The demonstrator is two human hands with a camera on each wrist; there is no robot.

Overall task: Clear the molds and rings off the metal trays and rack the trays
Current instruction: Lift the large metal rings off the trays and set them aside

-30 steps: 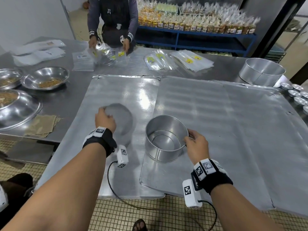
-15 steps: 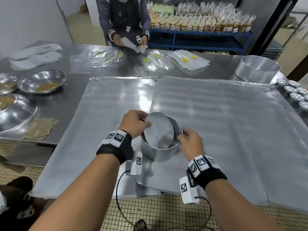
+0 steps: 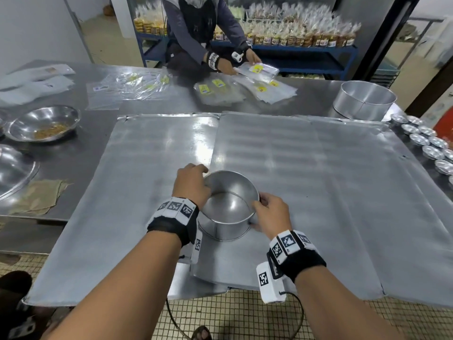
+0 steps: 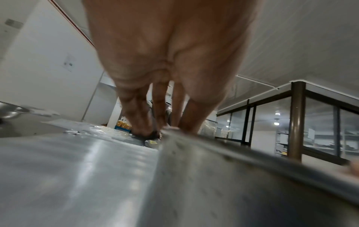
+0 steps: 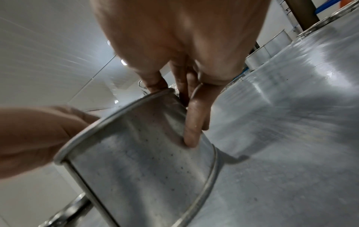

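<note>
Head view: round mold [image 3: 230, 204] upright, mouth upward.

You had two round metal molds: one [image 3: 229, 204] between your hands, another [image 3: 364, 100] at the far right. Two metal trays [image 3: 137, 192] [image 3: 331, 192] lay side by side. Eight or so small tart tins [image 3: 426, 141] lined the right edge; the row ran out of view.
</note>
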